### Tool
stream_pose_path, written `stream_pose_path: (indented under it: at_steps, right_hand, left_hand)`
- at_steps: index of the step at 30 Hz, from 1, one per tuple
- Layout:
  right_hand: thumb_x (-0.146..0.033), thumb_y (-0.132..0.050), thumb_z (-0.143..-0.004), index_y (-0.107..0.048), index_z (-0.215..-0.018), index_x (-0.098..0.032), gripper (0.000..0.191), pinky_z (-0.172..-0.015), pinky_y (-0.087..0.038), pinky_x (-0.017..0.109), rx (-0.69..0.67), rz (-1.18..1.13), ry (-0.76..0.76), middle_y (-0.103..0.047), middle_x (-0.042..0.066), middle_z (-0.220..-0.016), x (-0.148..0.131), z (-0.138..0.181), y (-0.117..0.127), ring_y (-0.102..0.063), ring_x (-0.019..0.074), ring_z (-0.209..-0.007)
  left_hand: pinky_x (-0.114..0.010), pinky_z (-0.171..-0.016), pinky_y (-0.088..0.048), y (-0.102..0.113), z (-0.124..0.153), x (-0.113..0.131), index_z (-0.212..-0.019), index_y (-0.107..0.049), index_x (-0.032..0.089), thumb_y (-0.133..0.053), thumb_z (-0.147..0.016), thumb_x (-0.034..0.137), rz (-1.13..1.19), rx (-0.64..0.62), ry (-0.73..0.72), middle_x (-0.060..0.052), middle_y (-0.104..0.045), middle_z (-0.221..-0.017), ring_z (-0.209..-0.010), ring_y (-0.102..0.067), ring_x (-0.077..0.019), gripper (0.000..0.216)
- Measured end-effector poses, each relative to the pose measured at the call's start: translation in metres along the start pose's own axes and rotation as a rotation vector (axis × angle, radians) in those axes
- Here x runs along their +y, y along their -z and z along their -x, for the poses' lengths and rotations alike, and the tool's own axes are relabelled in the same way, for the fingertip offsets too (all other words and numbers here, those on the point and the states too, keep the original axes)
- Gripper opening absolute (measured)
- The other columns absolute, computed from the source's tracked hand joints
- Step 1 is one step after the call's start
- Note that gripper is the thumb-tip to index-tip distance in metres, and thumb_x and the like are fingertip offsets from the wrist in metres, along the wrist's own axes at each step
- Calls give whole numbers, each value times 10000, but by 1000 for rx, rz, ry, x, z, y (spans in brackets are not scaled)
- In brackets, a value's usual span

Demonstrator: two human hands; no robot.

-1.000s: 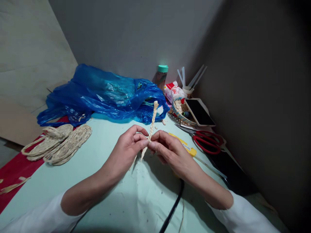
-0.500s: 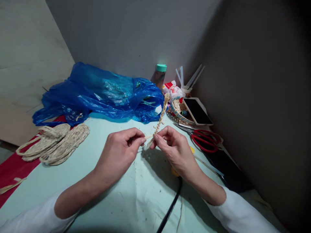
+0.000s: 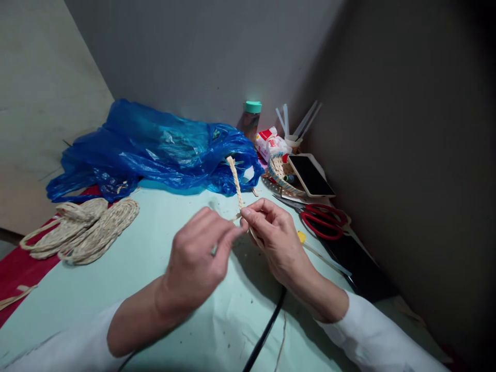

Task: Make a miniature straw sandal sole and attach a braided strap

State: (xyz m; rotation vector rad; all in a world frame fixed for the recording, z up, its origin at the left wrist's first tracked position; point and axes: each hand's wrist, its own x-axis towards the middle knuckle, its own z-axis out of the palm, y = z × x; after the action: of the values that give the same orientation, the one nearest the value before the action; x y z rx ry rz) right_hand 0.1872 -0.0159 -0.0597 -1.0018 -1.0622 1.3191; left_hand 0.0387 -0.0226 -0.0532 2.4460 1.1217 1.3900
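A pale straw braid (image 3: 236, 183) stands up from between my hands, its frayed top end in front of the blue bag. My right hand (image 3: 277, 237) pinches the braid's lower end between thumb and forefinger. Close against it on the left is my left hand (image 3: 201, 258), fingers curled and thumb reaching to the right fingertips. A thin straw strand (image 3: 235, 217) runs from the left fingers to the base of the braid. The left fingertips are partly hidden and slightly blurred.
Coiled straw braids (image 3: 98, 230) lie on the left by a red cloth (image 3: 29, 271). Behind is a blue plastic bag (image 3: 155, 144). Red-handled scissors (image 3: 323, 221), a phone (image 3: 311, 175), a small basket (image 3: 277, 168) and a green-lidded jar (image 3: 252, 116) are at right. A black cable (image 3: 265, 333) crosses the front.
My left hand has turned over and moved in against the right fingertips. The braid now leans left instead of right. The right hand keeps its pinch.
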Motion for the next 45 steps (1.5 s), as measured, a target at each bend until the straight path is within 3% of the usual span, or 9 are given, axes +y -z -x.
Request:
stream_pose_path:
  at_steps: [4, 7, 10, 17, 22, 27, 35, 39, 45]
  right_hand:
    - [-369, -696, -833, -540, -732, -176, 267, -449, -253, 208, -55, -17, 0, -578, -43, -604, -1, 3, -4, -374, 54, -456]
    - [-399, -663, -852, -517, -759, -195, 268, -486, -313, 226, -106, -9, -1, -578, -42, -601, -1, 4, -5, -462, 85, -479]
    - [-373, -603, -899, -534, -782, -197, 222, -478, -283, 233, -130, 135, 22, -524, -56, -584, 0, 4, -1, -384, 82, -470]
    - [-233, -461, -975, -592, -927, -188, 147, -608, -339, 265, -197, 811, 283, -623, -3, -724, -4, 6, 9, -526, 133, -632]
    - [-251, -442, -986, -573, -893, -175, 177, -558, -260, 302, -69, 1254, 593, -636, 41, -708, 0, 7, 8, -510, 169, -594]
    - [-118, -432, -935, -555, -765, -172, 217, -571, -264, 329, -61, 1332, 887, -567, 43, -641, 7, 15, 3, -451, 179, -597]
    - [-55, -390, -967, -596, -722, -150, 334, -548, -267, 332, -122, 1413, 1133, -549, 34, -607, 13, 18, -7, -403, 169, -573]
    - [-102, -445, -951, -639, -772, -143, 267, -558, -284, 339, -190, 1358, 1037, -600, 51, -647, 6, 18, -4, -464, 186, -632]
    - [-395, -557, -950, -652, -935, -180, 236, -717, -427, 295, -72, 713, 328, -691, 40, -847, -12, 7, 3, -604, 172, -772]
  left_hand:
    - [-274, -750, -434, 1, -11, -6, -866, -591, 188, -534, -953, 287, 516, -201, 513, -14, -612, -867, -807, -571, -148, 144]
    - [-236, -604, -384, -3, -13, -10, -854, -566, 186, -484, -970, 336, 843, -373, 678, 23, -532, -743, -626, -480, -97, 207]
    - [-214, -496, -251, -5, -11, -13, -866, -564, 183, -535, -938, 350, 893, -371, 793, 40, -484, -698, -564, -367, -77, 184]
    - [-245, -512, -271, 1, -13, -17, -672, -519, 177, -579, -882, 322, 574, -299, 773, 50, -462, -583, -528, -359, -87, 262]
    - [-262, -559, -305, 1, -13, -14, -652, -525, 187, -566, -880, 300, 330, -218, 646, 50, -451, -577, -574, -386, -113, 257]
    - [-265, -560, -322, -1, -10, -7, -630, -520, 188, -574, -861, 277, 291, -139, 646, 48, -481, -564, -550, -410, -110, 253]
    - [-247, -473, -291, -2, -9, -9, -640, -529, 182, -619, -820, 313, 669, -116, 862, 56, -464, -549, -469, -387, -86, 240]
    - [-233, -486, -295, -3, -9, -12, -663, -553, 170, -641, -806, 279, 695, -95, 851, 54, -462, -571, -499, -366, -79, 200]
    - [-212, -474, -268, -2, -11, -11, -716, -601, 162, -666, -820, 309, 756, -92, 845, 48, -481, -609, -506, -363, -65, 191]
